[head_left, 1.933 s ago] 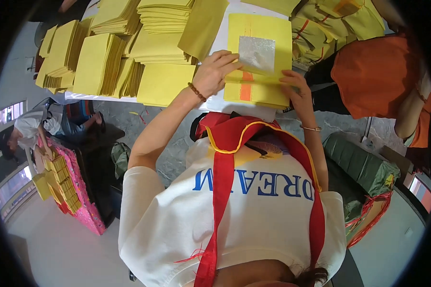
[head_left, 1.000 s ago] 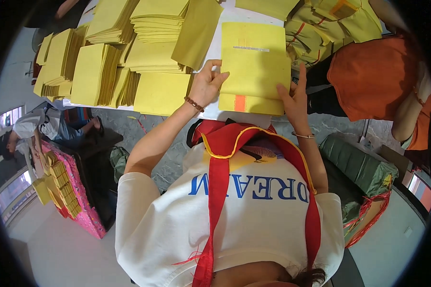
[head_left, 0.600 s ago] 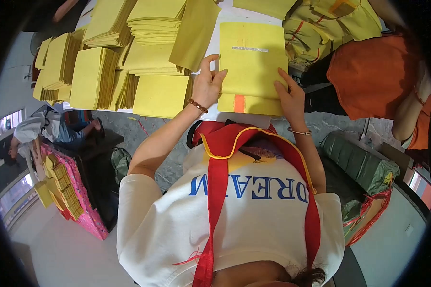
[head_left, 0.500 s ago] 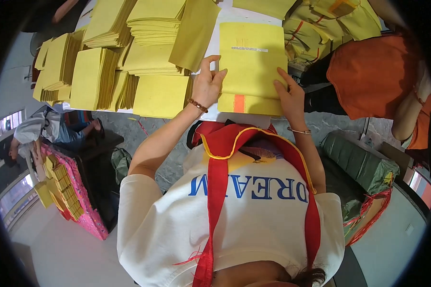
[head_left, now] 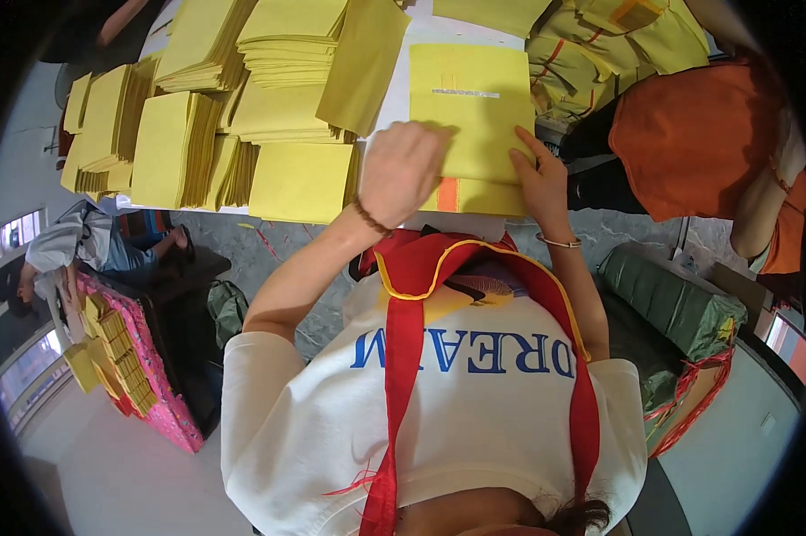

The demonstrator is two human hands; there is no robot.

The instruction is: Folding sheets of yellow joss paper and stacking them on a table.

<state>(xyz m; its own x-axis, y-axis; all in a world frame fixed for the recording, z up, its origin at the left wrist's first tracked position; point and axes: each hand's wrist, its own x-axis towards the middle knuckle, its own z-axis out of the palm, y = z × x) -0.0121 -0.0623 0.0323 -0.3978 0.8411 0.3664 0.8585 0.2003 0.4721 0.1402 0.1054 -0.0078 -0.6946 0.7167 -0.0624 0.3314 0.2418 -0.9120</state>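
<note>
A flat yellow folded sheet (head_left: 488, 134), like an envelope, lies before me on the white table. A thin silvery strip (head_left: 465, 93) crosses its upper part. Along its near edge is a folded band with an orange patch (head_left: 448, 193). My left hand (head_left: 405, 170) is over the sheet's left side near this fold, fingers bent and blurred by motion; whether they grip anything is hidden. My right hand (head_left: 541, 174) rests at the right edge, thumb and fingers apart, touching the sheet without closing on it.
Several stacks of yellow sheets (head_left: 175, 147) cover the left of the table; one loose sheet (head_left: 363, 67) leans against them. Yellow bundles with red ties (head_left: 591, 58) lie at the far right. A person in an orange garment (head_left: 680, 134) is close on my right.
My left hand has moved right and inward from beside the sheet's left edge to over its lower left part. My right hand and the sheet have hardly moved.
</note>
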